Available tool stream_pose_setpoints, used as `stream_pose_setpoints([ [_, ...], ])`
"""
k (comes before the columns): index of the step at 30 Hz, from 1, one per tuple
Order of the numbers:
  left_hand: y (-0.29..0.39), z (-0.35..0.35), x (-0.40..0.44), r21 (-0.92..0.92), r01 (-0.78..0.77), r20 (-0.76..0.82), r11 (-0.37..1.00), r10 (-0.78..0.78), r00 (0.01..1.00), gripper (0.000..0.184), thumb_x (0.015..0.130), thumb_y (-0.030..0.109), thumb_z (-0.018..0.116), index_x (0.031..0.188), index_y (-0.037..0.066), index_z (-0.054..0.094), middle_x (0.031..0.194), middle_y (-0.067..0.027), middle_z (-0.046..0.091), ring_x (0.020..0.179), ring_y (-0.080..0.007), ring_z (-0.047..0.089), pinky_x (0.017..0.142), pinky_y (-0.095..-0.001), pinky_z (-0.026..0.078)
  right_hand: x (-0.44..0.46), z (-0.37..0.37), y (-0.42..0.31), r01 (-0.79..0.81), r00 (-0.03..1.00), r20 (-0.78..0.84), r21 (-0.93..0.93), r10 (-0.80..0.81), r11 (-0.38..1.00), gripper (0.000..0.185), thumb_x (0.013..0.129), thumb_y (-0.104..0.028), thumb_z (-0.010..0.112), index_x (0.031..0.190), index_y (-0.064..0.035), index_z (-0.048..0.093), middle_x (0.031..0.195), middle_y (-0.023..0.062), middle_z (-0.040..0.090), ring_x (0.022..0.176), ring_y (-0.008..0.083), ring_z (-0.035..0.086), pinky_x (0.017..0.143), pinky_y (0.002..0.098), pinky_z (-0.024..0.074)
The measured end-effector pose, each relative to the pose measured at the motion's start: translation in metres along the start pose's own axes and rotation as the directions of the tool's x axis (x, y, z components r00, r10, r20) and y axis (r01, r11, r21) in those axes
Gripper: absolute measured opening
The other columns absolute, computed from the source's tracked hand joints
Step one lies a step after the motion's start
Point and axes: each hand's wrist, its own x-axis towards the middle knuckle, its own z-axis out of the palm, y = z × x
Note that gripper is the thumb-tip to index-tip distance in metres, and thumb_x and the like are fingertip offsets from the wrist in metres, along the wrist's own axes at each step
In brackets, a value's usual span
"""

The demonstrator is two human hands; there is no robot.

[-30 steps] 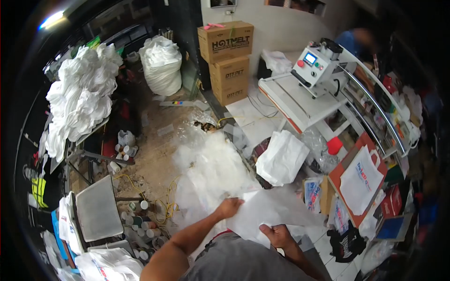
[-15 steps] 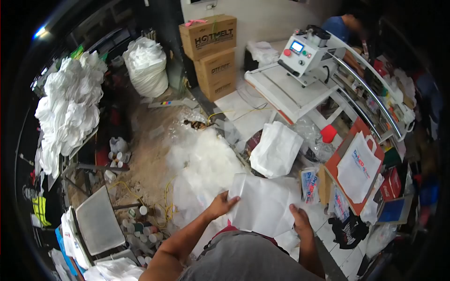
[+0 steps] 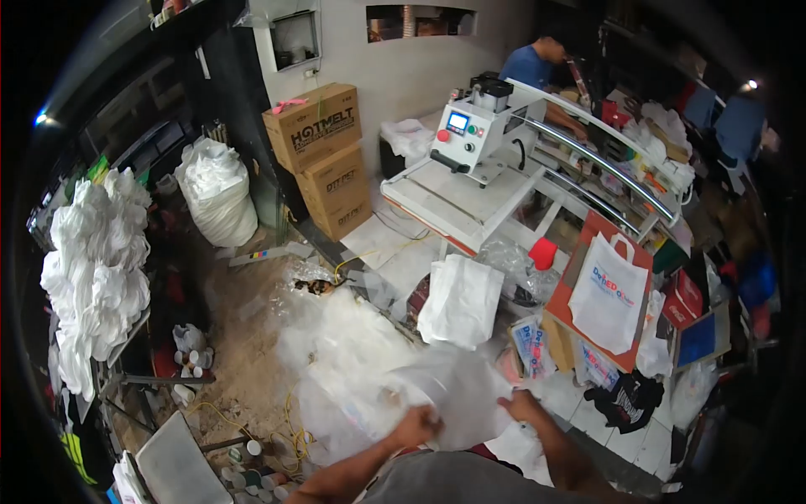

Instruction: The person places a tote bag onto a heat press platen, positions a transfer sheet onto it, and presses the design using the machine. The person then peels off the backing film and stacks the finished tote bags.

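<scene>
My left hand (image 3: 417, 426) is closed on the left edge of a thin white translucent sheet (image 3: 470, 395), which is blurred by motion. The sheet's right edge is pinched by my right hand (image 3: 524, 406). Beneath and to the left lies a heap of clear and white plastic film (image 3: 353, 344) on the floor. Just beyond the sheet is a stack of white bags (image 3: 460, 301). To the right, a white printed bag (image 3: 609, 294) lies on a red-orange board (image 3: 557, 309).
A heat press machine (image 3: 470, 143) stands ahead, with a co-worker (image 3: 527, 67) behind it. Cardboard boxes (image 3: 323, 139) are stacked by the wall. A full white sack (image 3: 218, 197) and a pile of white bags (image 3: 96, 277) are at the left.
The view has swung right and up. The sheet, earlier spread flat between my hands, is now curved and blurred, and my left hand has closed into a fist at its edge.
</scene>
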Motion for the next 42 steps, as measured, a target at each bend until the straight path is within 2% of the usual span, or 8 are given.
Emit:
stream_pose_setpoints([
  [5, -0.104, -0.008, 0.000, -0.368, 0.335, -0.238, 0.867, -0.436, 0.868, 0.014, 0.078, 0.004, 0.066, 0.090, -0.002, 0.062, 0.077, -0.0104, 0.066, 0.076, -0.0132, 0.061, 0.067, -0.0331, 0.050, -0.046, -0.022, -0.108, 0.078, 0.976, 0.160, 0.386, -0.150, 0.919, 0.047, 0.086, -0.040, 0.067, 0.076, 0.0051, 0.065, 0.070, 0.0239, 0.064, 0.063, 0.0326, 0.063, 0.064, 0.0421, 0.0492],
  [8, -0.095, -0.016, 0.004, 0.250, 0.368, -0.304, 0.896, -0.289, 0.908, 0.015, 0.079, 0.007, 0.065, 0.091, -0.002, 0.062, 0.078, -0.0099, 0.066, 0.078, -0.0151, 0.064, 0.068, -0.0332, 0.051, -0.061, -0.017, -0.134, 0.152, 0.946, 0.233, 0.299, -0.226, 0.942, 0.030, 0.085, -0.027, 0.068, 0.083, 0.0023, 0.066, 0.075, 0.0216, 0.067, 0.072, 0.0292, 0.067, 0.066, 0.0419, 0.0501],
  [10, -0.043, -0.030, 0.002, -0.169, 0.415, -0.154, 0.894, -0.440, 0.885, 0.024, 0.083, 0.007, 0.062, 0.103, -0.005, 0.061, 0.091, -0.0145, 0.068, 0.083, -0.0200, 0.066, 0.073, -0.0348, 0.053, -0.052, -0.013, -0.095, 0.085, 0.994, 0.005, 0.580, -0.108, 0.810, 0.028, 0.086, -0.022, 0.066, 0.098, 0.0037, 0.066, 0.084, 0.0146, 0.070, 0.078, 0.0246, 0.067, 0.073, 0.0382, 0.0520],
  [17, -0.060, 0.005, 0.003, -0.130, 0.295, -0.018, 0.947, -0.300, 0.954, 0.038, 0.084, 0.022, 0.063, 0.106, -0.008, 0.054, 0.088, -0.0157, 0.063, 0.080, -0.0240, 0.060, 0.070, -0.0384, 0.049, 0.010, 0.005, -0.011, -0.494, 0.869, 0.459, 0.780, -0.184, -0.384, 0.041, 0.086, -0.007, 0.063, 0.126, -0.0012, 0.053, 0.116, 0.0110, 0.063, 0.103, 0.0219, 0.061, 0.093, 0.0389, 0.0482],
  [24, -0.069, -0.024, 0.000, 0.347, 0.294, 0.102, 0.890, -0.348, 0.932, 0.046, 0.082, 0.036, 0.062, 0.091, -0.009, 0.063, 0.081, -0.0263, 0.065, 0.079, -0.0359, 0.066, 0.072, -0.0446, 0.050, 0.008, -0.045, -0.101, -0.008, 1.000, -0.001, 0.944, 0.027, 0.330, 0.042, 0.083, -0.020, 0.073, 0.119, -0.0019, 0.060, 0.114, 0.0111, 0.066, 0.099, 0.0233, 0.063, 0.094, 0.0382, 0.0473],
  [28, -0.110, -0.019, -0.006, 0.313, 0.332, -0.060, 0.890, -0.330, 0.942, 0.056, 0.080, 0.044, 0.060, 0.099, -0.009, 0.065, 0.088, -0.0329, 0.065, 0.084, -0.0439, 0.066, 0.078, -0.0477, 0.052, -0.015, -0.034, -0.138, 0.333, 0.902, 0.079, 0.497, -0.424, 0.801, 0.053, 0.079, -0.023, 0.073, 0.121, 0.0029, 0.056, 0.114, 0.0220, 0.063, 0.104, 0.0356, 0.060, 0.095, 0.0436, 0.0459],
  [35, -0.055, -0.002, -0.023, 0.133, 0.086, -0.205, 0.987, -0.057, 0.977, 0.038, 0.087, 0.031, 0.063, 0.098, -0.005, 0.062, 0.087, -0.0227, 0.068, 0.082, -0.0353, 0.067, 0.072, -0.0450, 0.052, 0.020, -0.011, -0.042, 0.159, 0.981, -0.158, 0.306, -0.114, 0.939, 0.052, 0.081, -0.009, 0.059, 0.131, -0.0006, 0.049, 0.122, 0.0253, 0.059, 0.117, 0.0398, 0.056, 0.100, 0.0437, 0.0443],
  [42, -0.007, 0.014, 0.040, -0.528, 0.435, 0.119, 0.729, -0.444, 0.888, 0.039, 0.095, 0.028, 0.062, 0.120, 0.000, 0.050, 0.099, -0.0087, 0.064, 0.093, -0.0173, 0.062, 0.075, -0.0344, 0.054, -0.027, -0.055, -0.006, 0.242, 0.950, -0.295, 0.477, -0.106, 0.845, 0.074, 0.082, -0.021, 0.069, 0.143, 0.0033, 0.033, 0.146, 0.0240, 0.038, 0.138, 0.0331, 0.033, 0.114, 0.0395, 0.0252],
])
